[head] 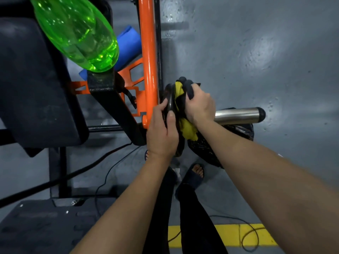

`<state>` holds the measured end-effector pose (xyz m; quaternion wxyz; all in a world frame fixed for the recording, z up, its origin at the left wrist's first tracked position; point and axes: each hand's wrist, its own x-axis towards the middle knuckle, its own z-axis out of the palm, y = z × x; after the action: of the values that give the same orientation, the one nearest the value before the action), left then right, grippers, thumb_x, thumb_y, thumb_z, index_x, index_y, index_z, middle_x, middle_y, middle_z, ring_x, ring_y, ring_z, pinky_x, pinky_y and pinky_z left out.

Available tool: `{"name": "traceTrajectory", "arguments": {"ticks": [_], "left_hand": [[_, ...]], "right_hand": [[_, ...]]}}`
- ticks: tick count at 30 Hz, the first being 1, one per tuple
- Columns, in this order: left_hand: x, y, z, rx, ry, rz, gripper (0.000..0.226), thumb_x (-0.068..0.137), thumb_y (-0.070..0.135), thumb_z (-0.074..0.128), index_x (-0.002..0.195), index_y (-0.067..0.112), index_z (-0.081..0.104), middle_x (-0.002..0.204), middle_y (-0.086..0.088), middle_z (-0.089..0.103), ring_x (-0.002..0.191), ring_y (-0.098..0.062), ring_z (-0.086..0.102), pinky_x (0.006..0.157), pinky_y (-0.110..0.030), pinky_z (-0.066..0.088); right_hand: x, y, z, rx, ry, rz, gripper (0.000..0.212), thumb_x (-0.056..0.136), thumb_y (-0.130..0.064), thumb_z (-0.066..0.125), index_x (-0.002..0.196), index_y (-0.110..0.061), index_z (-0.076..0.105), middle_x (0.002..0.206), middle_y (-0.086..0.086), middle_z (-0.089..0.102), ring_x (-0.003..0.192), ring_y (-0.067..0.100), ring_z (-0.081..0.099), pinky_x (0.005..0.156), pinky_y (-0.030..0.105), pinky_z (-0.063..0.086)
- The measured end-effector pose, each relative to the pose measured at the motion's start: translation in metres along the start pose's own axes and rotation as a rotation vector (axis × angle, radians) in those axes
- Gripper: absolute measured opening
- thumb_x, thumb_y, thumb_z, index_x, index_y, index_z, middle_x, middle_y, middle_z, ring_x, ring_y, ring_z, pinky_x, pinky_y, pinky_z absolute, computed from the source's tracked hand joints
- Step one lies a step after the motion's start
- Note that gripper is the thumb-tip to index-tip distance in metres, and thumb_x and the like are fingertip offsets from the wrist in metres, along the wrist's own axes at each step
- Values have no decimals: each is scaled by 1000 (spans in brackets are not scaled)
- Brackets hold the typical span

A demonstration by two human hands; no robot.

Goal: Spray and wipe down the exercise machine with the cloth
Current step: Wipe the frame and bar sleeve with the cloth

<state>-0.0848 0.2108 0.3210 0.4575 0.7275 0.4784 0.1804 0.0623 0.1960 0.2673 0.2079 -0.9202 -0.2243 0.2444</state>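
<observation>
The exercise machine has an orange upright tube point(148, 52), a black padded seat point(33, 85) and a steel weight peg point(238, 115) sticking out to the right. A black weight plate point(169, 99) sits on that peg. My left hand point(162, 129) grips the plate's rim, thumb on its near face. My right hand point(199, 103) holds a yellow and dark cloth point(185, 125) bunched against the plate's right side. A green translucent spray bottle point(77, 32) stands on the black frame bar at upper left, away from both hands.
A blue rolled mat point(128, 44) lies behind the orange tube. Black cables point(102, 158) trail over the grey floor. A black bag point(207, 149) sits under the peg. My sandalled foot point(196, 173) stands near a yellow floor line point(229, 235). A dark footplate point(36, 226) fills the lower left.
</observation>
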Motion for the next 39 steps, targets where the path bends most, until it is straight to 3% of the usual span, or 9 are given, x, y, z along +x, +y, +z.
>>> {"name": "traceTrajectory", "arguments": {"ticks": [2,5,10,17,22,27,32,35,39], "left_hand": [[28,16,-4,79,8,-80,17,106,32,46,117,20,54,101,3,65,92,-15,64,76,-36,52],[84,36,8,155,-119,-321,26,105,23,45,130,17,41,99,-2,61,80,-19,61,62,-33,43],[119,26,35,347,-253,-496,52,109,44,30,142,9,49,134,-17,59,119,-34,58,98,-44,46],[124,12,36,334,-210,-456,57,106,54,34,119,8,65,115,-15,68,103,-35,65,93,-47,54],[121,15,34,333,-208,-448,53,106,53,36,118,10,66,114,-14,68,103,-34,65,93,-49,55],[121,15,35,320,-201,-463,50,106,48,36,121,11,65,115,-14,68,105,-35,65,94,-48,54],[123,7,34,208,-191,-473,48,101,48,38,104,10,67,105,-20,71,97,-41,69,91,-49,57],[121,6,28,206,-185,-414,42,104,44,39,90,12,63,103,-20,71,97,-40,68,89,-46,56],[114,12,29,163,-183,-426,44,107,42,38,102,8,67,103,-18,69,98,-36,66,87,-45,55]], "right_hand": [[-6,2,0,-3,12,-90,24,103,-43,46,92,-22,48,79,2,55,72,29,46,65,37,32],[-7,0,0,45,8,-97,25,103,-43,47,88,-22,44,74,-3,49,70,28,45,65,36,32],[-3,-1,0,33,-16,-67,26,102,-46,45,89,-23,46,85,8,64,76,33,53,68,41,42],[25,-12,-1,52,-227,257,49,96,-55,44,107,-16,70,112,16,70,106,41,64,78,37,42],[-16,-13,-9,-104,-177,26,23,98,-35,47,100,-19,63,103,13,70,96,38,65,73,38,44],[20,-22,-18,-312,-347,5,37,103,-43,45,112,-12,62,116,18,67,108,40,64,78,39,45],[38,-12,-8,-83,-369,157,45,101,-48,46,115,-9,65,122,21,67,113,42,63,88,40,49],[8,0,-10,-42,-265,-48,30,101,-40,46,110,-15,60,112,17,68,102,39,64,83,44,50],[-10,6,-14,-54,-219,-162,24,103,-36,48,114,-16,55,112,12,67,102,37,62,76,42,46]]}}
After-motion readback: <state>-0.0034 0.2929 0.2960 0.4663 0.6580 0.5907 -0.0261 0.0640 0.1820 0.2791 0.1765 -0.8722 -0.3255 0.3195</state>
